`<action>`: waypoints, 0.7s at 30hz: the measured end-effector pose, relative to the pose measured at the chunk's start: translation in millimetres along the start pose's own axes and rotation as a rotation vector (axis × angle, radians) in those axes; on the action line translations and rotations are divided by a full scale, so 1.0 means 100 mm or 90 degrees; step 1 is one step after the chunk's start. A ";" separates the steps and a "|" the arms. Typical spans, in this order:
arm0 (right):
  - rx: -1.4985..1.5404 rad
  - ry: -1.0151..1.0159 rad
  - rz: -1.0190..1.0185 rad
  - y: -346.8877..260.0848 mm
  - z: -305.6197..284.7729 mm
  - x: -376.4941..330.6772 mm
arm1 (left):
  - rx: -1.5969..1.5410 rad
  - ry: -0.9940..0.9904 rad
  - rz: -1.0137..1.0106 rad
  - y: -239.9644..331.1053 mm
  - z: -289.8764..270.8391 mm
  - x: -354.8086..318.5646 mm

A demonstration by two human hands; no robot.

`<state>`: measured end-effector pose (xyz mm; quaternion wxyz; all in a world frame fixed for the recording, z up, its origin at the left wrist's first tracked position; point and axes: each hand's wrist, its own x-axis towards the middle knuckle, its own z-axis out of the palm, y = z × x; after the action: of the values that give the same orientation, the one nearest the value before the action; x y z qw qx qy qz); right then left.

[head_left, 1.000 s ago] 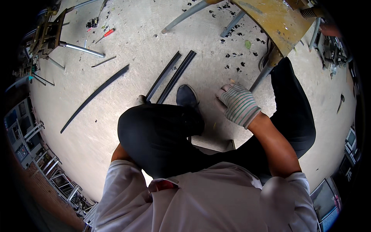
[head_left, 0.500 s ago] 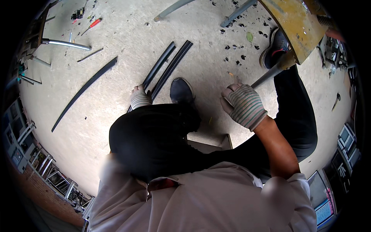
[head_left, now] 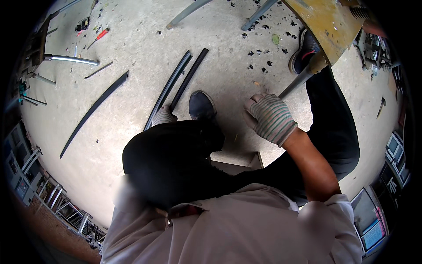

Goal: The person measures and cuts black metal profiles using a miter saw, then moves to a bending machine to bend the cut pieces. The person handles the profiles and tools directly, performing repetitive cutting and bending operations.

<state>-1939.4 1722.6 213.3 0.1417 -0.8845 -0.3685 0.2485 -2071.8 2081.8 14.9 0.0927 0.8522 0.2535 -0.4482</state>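
Two long black strips lie close together on the floor ahead of my left knee. My left hand (head_left: pixel 163 116), in a striped fingerless glove, closes on the near end of the right-hand black strip (head_left: pixel 190 79). The left-hand black strip (head_left: pixel 170 86), with a glossy grooved face, runs just beside that hand. My knee hides part of the left hand. My right hand (head_left: pixel 271 116), gloved alike, is held back upward over my right side, near the grey table leg (head_left: pixel 303 81). Its fingers are bent and their undersides hidden; whatever they may hold does not show.
A curved black strip (head_left: pixel 94 113) lies farther left. Beyond it are a thin dark rod (head_left: pixel 98 70) and a red-handled screwdriver (head_left: pixel 102 35). Small black scraps (head_left: pixel 263 69) litter the floor near a yellowish tabletop (head_left: pixel 323 22). Metal frames (head_left: pixel 66 209) stand at the left rim.
My left hand has drawn slightly toward me, and the right-hand strip looks turned, showing a plainer face. The view has shifted a little; my right hand keeps its pose.
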 end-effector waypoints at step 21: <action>0.269 0.357 -0.026 -0.43 -0.86 -0.02 | -0.389 0.385 0.287 -0.25 -1.88 -1.66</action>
<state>-1918.7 1744.8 304.6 0.4225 -0.8618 -0.2733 0.0640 -2027.8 2117.6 260.3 0.3554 0.9118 0.1982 -0.0542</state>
